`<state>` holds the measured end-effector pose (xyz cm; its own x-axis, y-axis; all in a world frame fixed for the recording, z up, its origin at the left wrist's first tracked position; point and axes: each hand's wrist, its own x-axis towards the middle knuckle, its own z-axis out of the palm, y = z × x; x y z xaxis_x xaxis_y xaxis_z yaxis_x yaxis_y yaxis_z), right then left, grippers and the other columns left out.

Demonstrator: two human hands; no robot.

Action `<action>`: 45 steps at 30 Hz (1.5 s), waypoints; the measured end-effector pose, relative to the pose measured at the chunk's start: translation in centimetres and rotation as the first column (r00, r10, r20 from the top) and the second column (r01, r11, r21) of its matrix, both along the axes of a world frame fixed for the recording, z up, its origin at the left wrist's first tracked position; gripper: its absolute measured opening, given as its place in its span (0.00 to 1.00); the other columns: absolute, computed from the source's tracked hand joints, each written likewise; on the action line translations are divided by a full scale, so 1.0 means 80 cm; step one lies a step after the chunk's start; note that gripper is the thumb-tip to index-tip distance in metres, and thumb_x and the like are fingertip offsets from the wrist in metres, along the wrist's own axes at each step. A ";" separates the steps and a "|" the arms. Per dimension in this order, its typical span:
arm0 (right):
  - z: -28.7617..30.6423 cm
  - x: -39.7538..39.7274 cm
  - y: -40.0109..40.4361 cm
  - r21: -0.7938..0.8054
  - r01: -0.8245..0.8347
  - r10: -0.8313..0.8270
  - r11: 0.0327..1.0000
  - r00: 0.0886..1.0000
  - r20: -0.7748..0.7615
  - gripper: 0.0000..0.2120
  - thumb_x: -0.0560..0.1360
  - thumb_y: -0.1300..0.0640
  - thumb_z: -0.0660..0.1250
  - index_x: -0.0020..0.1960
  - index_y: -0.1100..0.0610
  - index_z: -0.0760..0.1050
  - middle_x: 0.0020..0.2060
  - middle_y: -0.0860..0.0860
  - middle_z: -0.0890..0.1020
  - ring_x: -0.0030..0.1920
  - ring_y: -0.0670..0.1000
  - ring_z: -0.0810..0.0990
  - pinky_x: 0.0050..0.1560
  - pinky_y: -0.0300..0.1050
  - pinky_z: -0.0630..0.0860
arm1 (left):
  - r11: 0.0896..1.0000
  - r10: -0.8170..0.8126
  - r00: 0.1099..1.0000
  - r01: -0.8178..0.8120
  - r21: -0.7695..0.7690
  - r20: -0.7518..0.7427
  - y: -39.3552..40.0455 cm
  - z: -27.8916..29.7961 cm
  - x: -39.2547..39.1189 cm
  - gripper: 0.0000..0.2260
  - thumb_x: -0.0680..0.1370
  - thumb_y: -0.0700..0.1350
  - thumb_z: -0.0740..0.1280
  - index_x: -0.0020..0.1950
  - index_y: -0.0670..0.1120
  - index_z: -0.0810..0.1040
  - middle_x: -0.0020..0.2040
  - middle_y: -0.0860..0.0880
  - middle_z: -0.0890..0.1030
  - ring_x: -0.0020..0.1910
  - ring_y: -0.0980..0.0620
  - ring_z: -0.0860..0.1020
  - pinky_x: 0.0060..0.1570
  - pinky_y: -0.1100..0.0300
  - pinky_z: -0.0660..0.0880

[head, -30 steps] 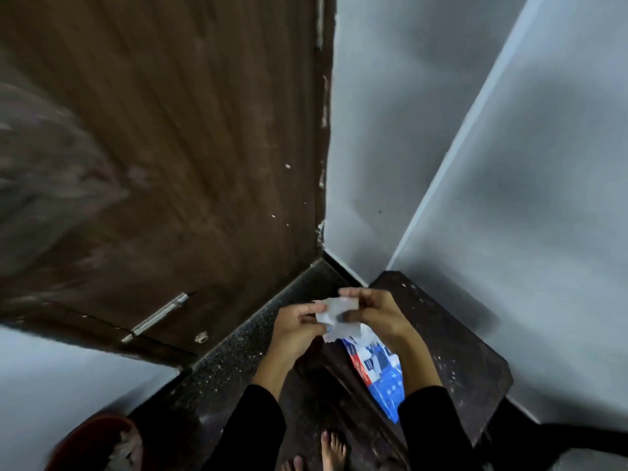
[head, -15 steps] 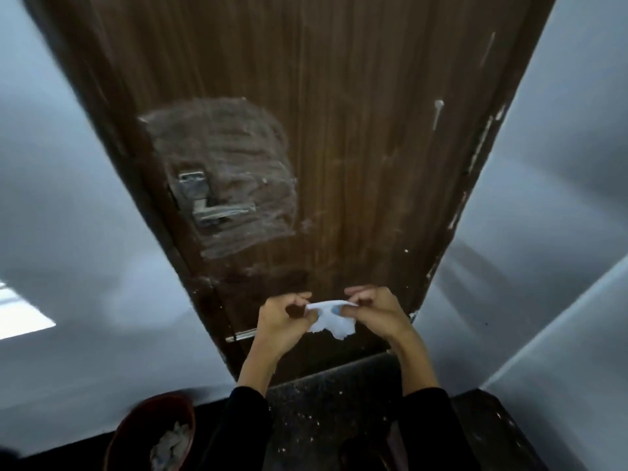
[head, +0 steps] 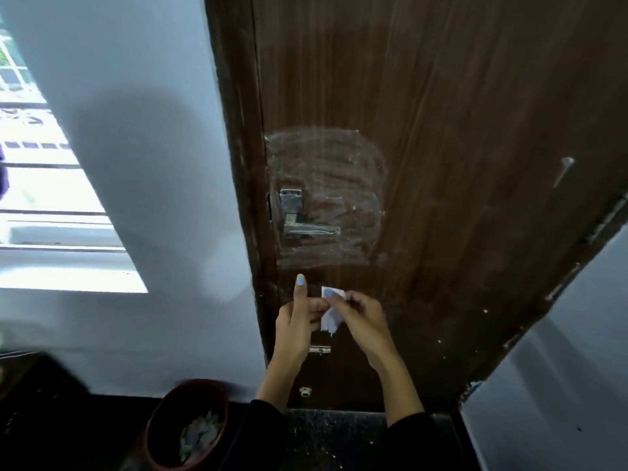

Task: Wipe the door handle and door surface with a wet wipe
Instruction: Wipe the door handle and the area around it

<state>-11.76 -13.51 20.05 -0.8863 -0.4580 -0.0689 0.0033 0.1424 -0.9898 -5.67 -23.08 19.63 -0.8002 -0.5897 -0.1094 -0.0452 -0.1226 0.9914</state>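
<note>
The door (head: 458,147) now fills the middle of the head view where a second ago the person looked down at the floor corner and a blue packet, so the gaze has risen to the work surface and wiping looks about to resume. A hazy smeared patch (head: 326,198) already surrounds the door handle (head: 311,229), whose lever lies level, its long axis horizontal, free end pointing right. Below it, clear of the door, both hands have come up with the wet wipe (head: 331,311) between them: the left hand (head: 297,321) pinches its edge with one finger raised, the right hand (head: 360,316) grips the other side. The wipe hangs crumpled, long axis roughly vertical, not yet spread.
</note>
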 end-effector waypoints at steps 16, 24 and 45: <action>0.020 -0.068 -0.151 -0.256 0.572 -0.603 0.779 0.574 -0.553 0.09 0.70 0.68 0.68 0.50 0.63 0.78 0.48 0.56 0.77 0.44 0.48 0.77 0.44 0.21 0.70 | 0.988 0.132 0.986 -0.123 0.093 -0.103 -0.130 0.036 -0.083 0.28 0.80 0.58 0.49 0.65 0.38 0.73 0.61 0.43 0.78 0.59 0.47 0.77 0.57 0.58 0.73; -0.018 -0.061 -0.190 -0.206 0.491 -0.475 0.847 0.520 -0.710 0.10 0.74 0.60 0.65 0.52 0.63 0.78 0.48 0.57 0.79 0.47 0.48 0.78 0.51 0.24 0.69 | 0.993 0.103 0.983 -0.092 0.080 -0.151 -0.147 0.036 -0.104 0.26 0.81 0.57 0.49 0.59 0.41 0.78 0.48 0.49 0.84 0.48 0.55 0.82 0.47 0.67 0.76; 0.004 -0.081 -0.172 -0.300 0.710 -0.751 0.636 0.481 -0.453 0.19 0.69 0.73 0.64 0.58 0.62 0.77 0.52 0.57 0.73 0.51 0.46 0.72 0.55 0.27 0.69 | 0.980 0.109 0.943 -0.156 -0.127 -0.314 -0.127 0.038 -0.093 0.11 0.75 0.55 0.51 0.36 0.58 0.70 0.22 0.64 0.72 0.26 0.70 0.73 0.29 0.78 0.68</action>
<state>-18.28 -27.24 20.40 -0.7867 0.3861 0.4817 -0.4060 0.2641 -0.8749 -13.14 -33.21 22.69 -0.6949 -0.6837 0.2230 0.2672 0.0424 0.9627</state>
